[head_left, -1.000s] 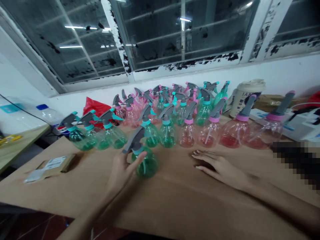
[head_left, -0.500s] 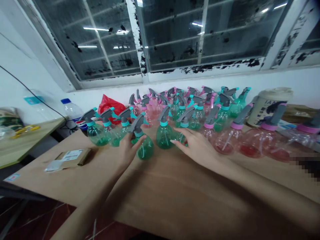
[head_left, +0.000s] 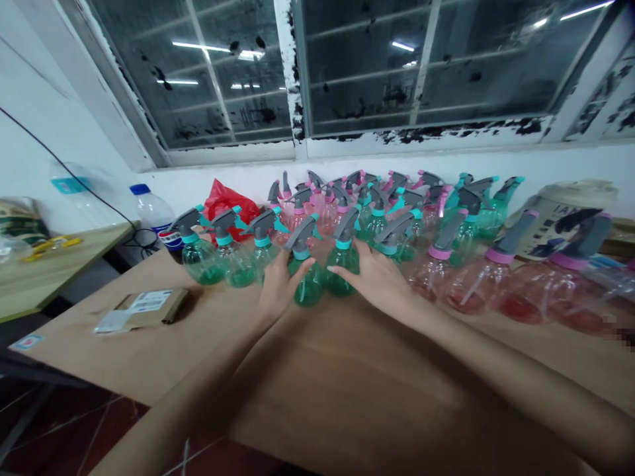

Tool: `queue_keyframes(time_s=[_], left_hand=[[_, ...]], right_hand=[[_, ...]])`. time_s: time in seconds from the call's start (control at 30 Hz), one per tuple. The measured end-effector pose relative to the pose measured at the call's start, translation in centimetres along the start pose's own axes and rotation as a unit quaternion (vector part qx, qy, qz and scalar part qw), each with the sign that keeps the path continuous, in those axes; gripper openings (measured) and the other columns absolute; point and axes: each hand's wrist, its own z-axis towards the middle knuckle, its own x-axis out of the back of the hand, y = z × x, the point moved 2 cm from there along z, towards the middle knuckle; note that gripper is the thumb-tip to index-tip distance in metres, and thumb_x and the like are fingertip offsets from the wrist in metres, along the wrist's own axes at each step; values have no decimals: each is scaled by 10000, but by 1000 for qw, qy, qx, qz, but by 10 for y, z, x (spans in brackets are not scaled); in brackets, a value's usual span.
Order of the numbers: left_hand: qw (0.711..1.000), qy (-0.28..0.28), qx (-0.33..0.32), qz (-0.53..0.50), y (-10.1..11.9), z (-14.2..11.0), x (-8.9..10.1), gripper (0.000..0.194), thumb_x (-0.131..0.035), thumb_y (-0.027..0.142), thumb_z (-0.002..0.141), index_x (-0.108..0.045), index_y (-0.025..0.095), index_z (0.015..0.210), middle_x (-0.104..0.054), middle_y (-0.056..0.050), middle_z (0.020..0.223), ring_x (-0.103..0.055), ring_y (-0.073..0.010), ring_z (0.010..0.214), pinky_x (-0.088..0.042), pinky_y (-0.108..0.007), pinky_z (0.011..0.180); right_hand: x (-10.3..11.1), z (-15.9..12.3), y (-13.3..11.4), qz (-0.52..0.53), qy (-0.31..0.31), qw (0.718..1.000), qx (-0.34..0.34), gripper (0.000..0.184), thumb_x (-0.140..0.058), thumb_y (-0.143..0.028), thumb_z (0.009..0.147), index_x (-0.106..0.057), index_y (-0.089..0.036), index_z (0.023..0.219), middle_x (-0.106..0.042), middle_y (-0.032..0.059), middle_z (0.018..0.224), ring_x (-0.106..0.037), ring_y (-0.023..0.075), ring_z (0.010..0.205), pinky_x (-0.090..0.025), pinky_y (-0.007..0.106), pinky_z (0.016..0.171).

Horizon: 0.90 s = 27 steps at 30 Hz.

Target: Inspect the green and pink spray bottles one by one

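My left hand point(head_left: 278, 285) is wrapped round the left side of a green spray bottle point(head_left: 308, 288), thumb across its front. The bottle has a turquoise collar and a grey trigger head, and stands on the table. Just to its right stands another green spray bottle point(head_left: 339, 283). My right hand point(head_left: 381, 279) holds that one from the right, its thumb over the front and its other fingers partly hidden. Several more green spray bottles point(head_left: 241, 272) line up on the left. Pink spray bottles point(head_left: 469, 292) stand in a row on the right.
More spray bottles crowd the back by the wall. A red plastic bag point(head_left: 223, 197), a cola bottle point(head_left: 171, 246) and a flat cardboard package point(head_left: 149, 308) lie or stand to the left. A printed beige container point(head_left: 565, 218) stands at the back right.
My left hand has brought its green bottle slightly closer to the neighbouring one. My right hand has moved from beside that neighbouring bottle to grip it. The view has shifted a little.
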Motion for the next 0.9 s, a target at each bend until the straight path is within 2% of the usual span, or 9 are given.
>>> queue_keyframes(time_s=[0.1, 0.23, 0.37, 0.43, 0.63, 0.77, 0.9], left_hand=[[1000, 2, 1, 3, -1, 7, -2, 272, -543, 407, 841, -552, 170, 975, -664, -64, 911, -631, -213, 802, -472, -306, 695], [1000, 4, 0, 5, -6, 15, -7, 277, -532, 421, 843, -554, 176, 969, -656, -40, 857, -618, -194, 745, -462, -295, 675], [1000, 3, -2, 9, -9, 19, -9, 304, -514, 443, 847, -550, 179, 993, -634, -18, 781, -592, -176, 678, -448, -279, 640], [1000, 5, -1, 10, -9, 21, -8, 297, -519, 436, 845, -552, 183, 996, -633, -16, 783, -595, -178, 694, -447, -273, 641], [1000, 13, 9, 11, -12, 27, -6, 243, -568, 379, 828, -566, 164, 941, -644, -35, 801, -626, -210, 754, -453, -294, 655], [1000, 18, 5, 7, -13, 29, -8, 228, -586, 359, 824, -568, 169, 949, -663, -51, 865, -638, -226, 814, -468, -310, 694], [1000, 27, -5, -6, -12, 26, -9, 281, -569, 370, 837, -541, 175, 1037, -678, -63, 940, -648, -232, 867, -497, -326, 730]], right_hand=[[-7, 4, -4, -7, 13, 1000, -14, 825, -487, -547, 808, -252, -1, 1379, -527, 281, 1207, -587, 386, 995, -490, 489, 748], [-15, 14, -3, -31, 31, 998, -34, 824, -497, -534, 806, -246, 8, 1374, -570, 284, 1121, -613, 374, 904, -478, 454, 686], [-21, 24, -3, -50, 37, 996, -57, 759, -518, -480, 810, -297, 18, 1338, -608, 269, 1022, -625, 354, 822, -466, 438, 644], [-20, 27, -2, -52, 36, 996, -62, 699, -538, -441, 805, -352, 16, 1300, -599, 270, 1038, -624, 351, 832, -469, 442, 654], [-10, 27, 3, -41, 13, 998, -42, 607, -586, -474, 752, -507, -39, 1168, -608, 224, 1046, -602, 350, 932, -487, 447, 720], [-7, 22, 4, -38, -3, 999, -16, 661, -580, -508, 749, -493, -24, 1191, -592, 231, 1083, -588, 347, 972, -489, 446, 755], [-7, 13, 2, -43, -12, 999, 6, 701, -562, -526, 761, -469, 1, 1215, -561, 252, 1125, -590, 355, 968, -488, 454, 759]])
